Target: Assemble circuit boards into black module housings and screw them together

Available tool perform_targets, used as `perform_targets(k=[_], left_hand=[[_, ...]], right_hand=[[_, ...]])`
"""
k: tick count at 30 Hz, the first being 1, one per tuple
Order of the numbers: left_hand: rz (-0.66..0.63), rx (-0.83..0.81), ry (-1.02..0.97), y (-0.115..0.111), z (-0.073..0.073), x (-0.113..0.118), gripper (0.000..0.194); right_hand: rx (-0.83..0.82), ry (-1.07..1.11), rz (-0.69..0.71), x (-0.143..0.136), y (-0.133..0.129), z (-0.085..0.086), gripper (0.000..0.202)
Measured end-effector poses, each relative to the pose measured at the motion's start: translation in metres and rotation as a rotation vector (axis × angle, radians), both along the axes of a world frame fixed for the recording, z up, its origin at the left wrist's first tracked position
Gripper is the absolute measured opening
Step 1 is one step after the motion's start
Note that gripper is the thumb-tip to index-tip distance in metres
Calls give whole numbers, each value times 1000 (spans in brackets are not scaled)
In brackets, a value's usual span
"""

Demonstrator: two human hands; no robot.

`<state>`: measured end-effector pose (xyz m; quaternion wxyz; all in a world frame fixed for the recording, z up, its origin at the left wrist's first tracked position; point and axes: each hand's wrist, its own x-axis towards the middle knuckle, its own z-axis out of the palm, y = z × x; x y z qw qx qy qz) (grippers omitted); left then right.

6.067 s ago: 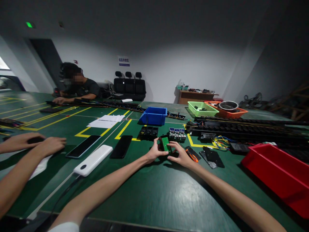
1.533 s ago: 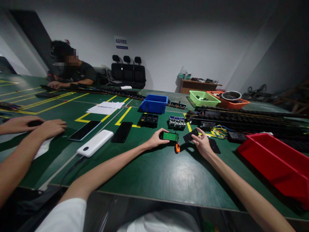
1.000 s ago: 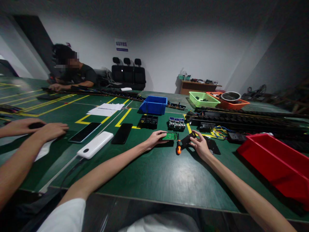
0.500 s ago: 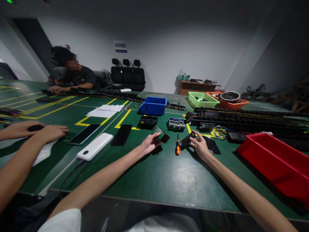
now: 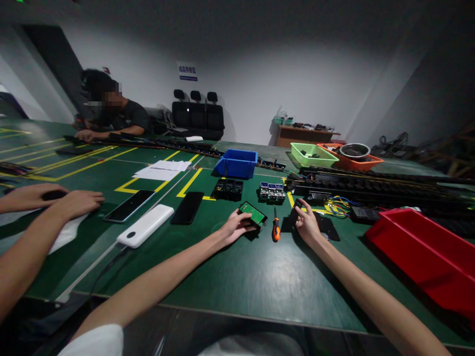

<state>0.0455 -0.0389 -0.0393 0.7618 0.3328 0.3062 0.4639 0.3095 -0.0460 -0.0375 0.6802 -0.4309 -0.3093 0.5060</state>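
Note:
My left hand (image 5: 236, 228) is closed on a green circuit board (image 5: 253, 214) set in a dark frame, its green face turned up. In my right hand (image 5: 308, 222) is a thin black plate (image 5: 296, 212), tilted on edge and partly hidden by my fingers. Between the hands lies a screwdriver (image 5: 276, 230) with an orange and black handle. Black flat parts (image 5: 328, 227) rest on the table beside my right hand. Farther back are a row of small modules with blue-white tops (image 5: 272, 192) and a black set of modules (image 5: 228, 189).
A blue bin (image 5: 237, 164) stands behind the modules, a red bin (image 5: 426, 252) at the right. Long black assemblies (image 5: 356, 183) with wires stretch across the right. Phones (image 5: 188, 207) and a white power bank (image 5: 145, 226) lie left, near a co-worker's hands (image 5: 76, 205). Another person sits farther back.
The circuit board in my left hand has turned so its green face shows more fully. My right hand has tipped the black plate upright.

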Motion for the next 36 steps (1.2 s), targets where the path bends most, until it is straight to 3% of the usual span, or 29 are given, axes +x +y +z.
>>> perform_targets(k=[3, 6, 8, 12, 16, 22, 27, 31, 36], left_hand=[[-22, 88, 32, -5, 3, 0, 55], [5, 148, 90, -11, 3, 2, 64], [7, 167, 137, -14, 2, 3, 65], [-16, 228, 198, -16, 1, 3, 65], [-10, 270, 252, -18, 4, 3, 64], [-37, 310, 274, -23, 10, 5, 63], [-113, 375, 309, -25, 11, 5, 59], [-110, 411, 298, -25, 10, 5, 59], [-111, 402, 257, -24, 11, 4, 57]], right_hand=[[-105, 2, -42, -9, 5, 8, 52], [-212, 42, -25, -21, 7, 17, 35], [-143, 28, 30, -30, 4, 22, 32], [-58, -99, 44, -41, -7, 23, 48], [39, -265, 51, -43, -20, 19, 40], [218, -635, 72, -46, -32, 24, 53], [382, -1005, 99, -57, -37, 20, 50], [355, -1047, 48, -60, -38, 13, 48], [433, -1072, 94, -57, -40, 15, 37]])
